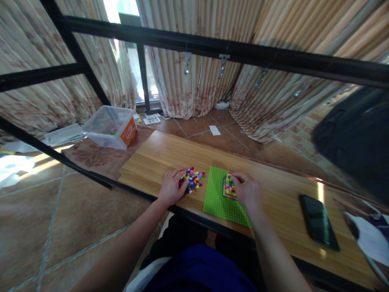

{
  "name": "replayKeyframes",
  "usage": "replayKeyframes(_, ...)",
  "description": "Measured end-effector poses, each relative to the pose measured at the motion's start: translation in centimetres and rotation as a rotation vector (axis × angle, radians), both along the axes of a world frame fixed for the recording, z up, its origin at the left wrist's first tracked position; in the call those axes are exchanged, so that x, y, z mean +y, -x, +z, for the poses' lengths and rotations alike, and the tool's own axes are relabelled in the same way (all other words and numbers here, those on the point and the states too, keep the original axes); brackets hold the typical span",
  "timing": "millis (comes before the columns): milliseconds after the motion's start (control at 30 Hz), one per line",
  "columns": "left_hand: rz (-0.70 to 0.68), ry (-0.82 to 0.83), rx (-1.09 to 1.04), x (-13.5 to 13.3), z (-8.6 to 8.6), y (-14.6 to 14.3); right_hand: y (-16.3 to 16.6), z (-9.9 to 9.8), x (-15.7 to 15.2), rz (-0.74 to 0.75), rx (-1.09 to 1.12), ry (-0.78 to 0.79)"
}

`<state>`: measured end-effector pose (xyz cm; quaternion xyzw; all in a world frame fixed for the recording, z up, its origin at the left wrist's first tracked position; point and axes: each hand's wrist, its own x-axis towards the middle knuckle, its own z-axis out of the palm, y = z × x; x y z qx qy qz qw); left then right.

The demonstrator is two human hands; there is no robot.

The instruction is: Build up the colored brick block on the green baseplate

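A green studded baseplate (217, 198) lies on the wooden table. On it stands a low stack of multicoloured building bricks (228, 187), partly hidden by my right hand (247, 190). Thumb and index finger of that hand are pinched together at the stack's top edge; whatever is between the fingertips is too small to make out. To the left of the plate is a loose pile of small coloured bricks (193, 180). My left hand (173, 186) rests on the table at the pile's left side, fingers stretched out and touching the nearest pieces.
A black phone (319, 221) lies on the table (282, 207) at the right. On the floor at the left stands a clear plastic box (106, 125) with an orange label. A black metal bar (194, 40) crosses in front of the curtains (197, 89).
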<state>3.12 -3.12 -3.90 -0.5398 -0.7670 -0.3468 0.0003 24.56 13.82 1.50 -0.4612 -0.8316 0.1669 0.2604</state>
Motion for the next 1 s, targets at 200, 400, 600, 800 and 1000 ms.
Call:
replayKeyframes(200,-0.002,-0.006,0.001,0.0,0.1,-0.1,-0.3,-0.3,0.3,0.047,-0.022,-0.043)
replayKeyframes(400,0.003,0.001,0.003,0.0,0.1,0.0,0.0,-0.4,0.3,0.02,-0.011,-0.05)
replayKeyframes(600,-0.002,0.005,0.001,0.0,0.2,-0.1,-0.2,-0.7,0.1,0.017,0.052,-0.006)
replayKeyframes(800,0.003,0.007,-0.001,0.0,0.1,-0.1,-0.7,-0.6,-0.2,0.02,0.103,0.036)
replayKeyframes(1000,0.002,0.001,-0.009,0.0,0.1,-0.1,-1.4,-0.7,-0.5,0.003,0.094,-0.031)
